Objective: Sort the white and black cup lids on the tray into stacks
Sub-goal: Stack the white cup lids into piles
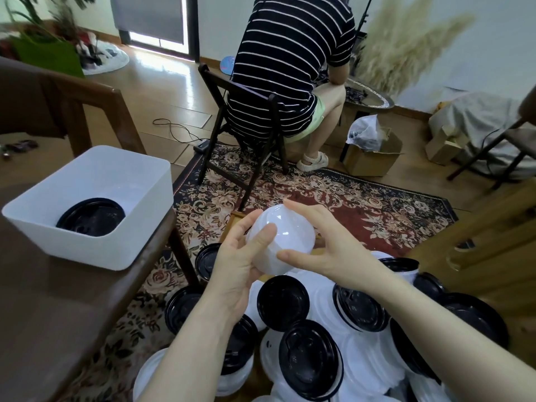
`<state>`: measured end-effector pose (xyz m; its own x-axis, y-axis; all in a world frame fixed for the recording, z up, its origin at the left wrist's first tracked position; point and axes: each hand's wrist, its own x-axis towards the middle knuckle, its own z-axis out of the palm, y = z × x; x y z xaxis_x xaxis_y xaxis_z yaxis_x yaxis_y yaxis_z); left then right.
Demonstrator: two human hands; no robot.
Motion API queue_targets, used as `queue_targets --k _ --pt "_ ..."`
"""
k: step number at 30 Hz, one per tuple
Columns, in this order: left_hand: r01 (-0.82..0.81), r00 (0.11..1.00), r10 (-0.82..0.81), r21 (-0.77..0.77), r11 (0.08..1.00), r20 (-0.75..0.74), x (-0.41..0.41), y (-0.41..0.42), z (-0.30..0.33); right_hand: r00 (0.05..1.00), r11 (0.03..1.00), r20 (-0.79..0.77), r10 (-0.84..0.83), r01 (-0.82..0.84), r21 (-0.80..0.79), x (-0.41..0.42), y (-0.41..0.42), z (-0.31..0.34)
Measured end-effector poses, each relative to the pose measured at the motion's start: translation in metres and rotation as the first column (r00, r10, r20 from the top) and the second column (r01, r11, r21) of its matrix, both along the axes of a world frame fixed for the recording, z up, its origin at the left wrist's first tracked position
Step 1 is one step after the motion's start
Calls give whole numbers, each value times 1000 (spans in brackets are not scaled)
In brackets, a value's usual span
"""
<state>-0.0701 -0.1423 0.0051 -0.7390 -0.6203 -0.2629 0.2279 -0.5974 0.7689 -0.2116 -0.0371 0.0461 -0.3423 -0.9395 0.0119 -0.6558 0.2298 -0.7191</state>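
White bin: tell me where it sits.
In the head view, the white bin sits left on the brown table, holding black lids.

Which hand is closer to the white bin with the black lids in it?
Left. The left hand is on the bin's side, gripping the white lids, with a gap between hand and bin. The right hand grips the lids' far side, farther away.

Bright daylight from far doorway; floor glare; wide-angle edge distortion.
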Motion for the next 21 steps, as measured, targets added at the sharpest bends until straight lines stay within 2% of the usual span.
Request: queue_targets --k 2,6,12,15,18,21 --pt "-2 1000 2 2 1000 -12 -3 1 -1 1000 1000 13 8 -8 9 0 3 -1" --pt "27 997 -26 25 999 -69 -9 9 1 986 999 160 38 -35 -16 -8 13 -2" --pt "142 988 -141 16 990 -57 -16 18 -3 989 998 137 56 -57 1 -21 33 1" --pt "130 990 -130 10 991 -49 -22 23 -4 986 998 158 60 -63 13 -28 39 1" --pt "102 991 -101 18 995 -84 -29 30 -3 965 999 257 49 -50 0 -33 41 2" --pt "122 988 -122 -12 993 -99 -34 34 -2 967 999 250 39 -34 -25 -41 44 9"
